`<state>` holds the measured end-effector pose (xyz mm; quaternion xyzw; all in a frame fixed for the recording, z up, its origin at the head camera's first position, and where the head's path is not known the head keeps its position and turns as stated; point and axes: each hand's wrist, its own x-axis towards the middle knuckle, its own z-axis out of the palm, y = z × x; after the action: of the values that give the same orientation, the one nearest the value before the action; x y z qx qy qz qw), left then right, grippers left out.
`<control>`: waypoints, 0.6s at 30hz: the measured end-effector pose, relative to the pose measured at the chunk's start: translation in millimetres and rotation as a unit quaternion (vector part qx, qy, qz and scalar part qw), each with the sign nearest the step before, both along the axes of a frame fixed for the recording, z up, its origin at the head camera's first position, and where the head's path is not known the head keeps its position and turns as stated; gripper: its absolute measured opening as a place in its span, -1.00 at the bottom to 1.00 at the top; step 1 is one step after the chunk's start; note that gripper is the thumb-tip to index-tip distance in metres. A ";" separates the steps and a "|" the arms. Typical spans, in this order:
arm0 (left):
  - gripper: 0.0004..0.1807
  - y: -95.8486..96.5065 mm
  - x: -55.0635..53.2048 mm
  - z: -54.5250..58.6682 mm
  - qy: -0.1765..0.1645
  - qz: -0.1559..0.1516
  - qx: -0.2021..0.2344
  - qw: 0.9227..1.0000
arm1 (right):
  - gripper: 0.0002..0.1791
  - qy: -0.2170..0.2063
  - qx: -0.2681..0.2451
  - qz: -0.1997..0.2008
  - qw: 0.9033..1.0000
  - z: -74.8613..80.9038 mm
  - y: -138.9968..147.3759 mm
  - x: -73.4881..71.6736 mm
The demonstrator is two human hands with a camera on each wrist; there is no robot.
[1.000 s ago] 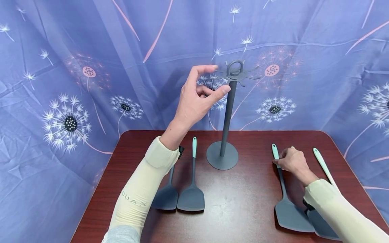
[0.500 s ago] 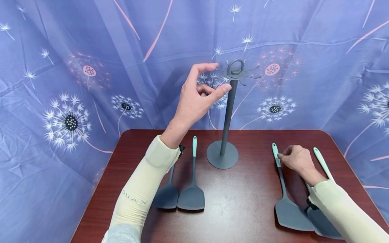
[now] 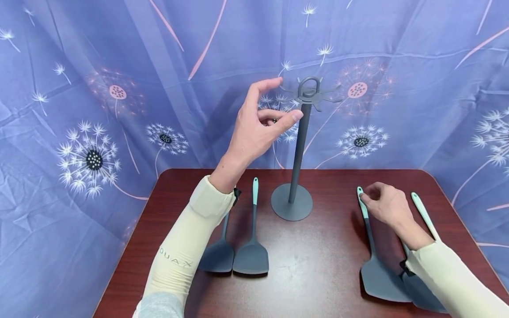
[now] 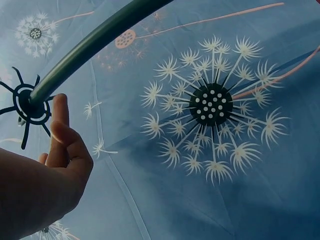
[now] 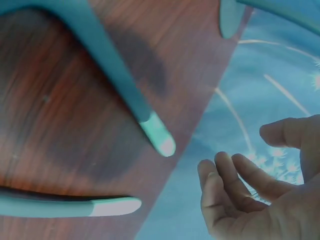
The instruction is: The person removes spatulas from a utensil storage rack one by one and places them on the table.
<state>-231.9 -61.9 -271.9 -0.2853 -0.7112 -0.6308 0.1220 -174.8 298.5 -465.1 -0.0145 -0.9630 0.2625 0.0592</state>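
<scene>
My left hand (image 3: 254,126) is raised beside the top of a grey utensil stand (image 3: 300,154), thumb and index finger spread apart. Its thumb tip overlaps the pole in the head view; the left wrist view puts the index fingertip by the hooked ring, contact unclear. My right hand (image 3: 387,206) hovers at the mint handle of a grey spatula (image 3: 381,280) on the table. In the right wrist view its curved fingers and thumb stand apart, holding nothing, away from the handles. A second spatula (image 3: 423,291) lies beside it, partly covered by my right arm.
Two more spatulas, one in full sight (image 3: 251,258) and one (image 3: 218,256) partly behind my left arm, lie left of the stand's round base. A mint handle (image 3: 424,216) runs under my right sleeve. A dandelion-patterned curtain (image 3: 159,53) hangs behind the brown table (image 3: 314,274).
My right hand has left the spatula's handle, rising slightly toward the handle's far end. My left hand stays almost still by the stand, and the spatulas lie where they were.
</scene>
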 end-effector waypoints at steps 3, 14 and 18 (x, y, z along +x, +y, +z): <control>-0.21 -5.4 -2.4 -5.2 0.011 0.010 -0.003 1.000 | -0.68 0.050 -0.001 0.010 0.999 5.2 -9.8 3.7; -0.46 -38.7 7.6 -45.6 0.101 0.149 -0.084 0.980 | -0.51 0.206 -0.013 0.027 0.978 13.7 -30.1 11.9; -0.45 -49.0 8.6 -69.8 0.125 0.189 -0.154 0.962 | -0.43 0.245 -0.003 0.039 0.969 10.0 -31.8 8.3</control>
<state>-223.3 -111.0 -341.7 -0.2374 -0.8200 -0.4380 0.2817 -166.5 266.7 -455.1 0.0878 -0.9180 0.2634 0.2832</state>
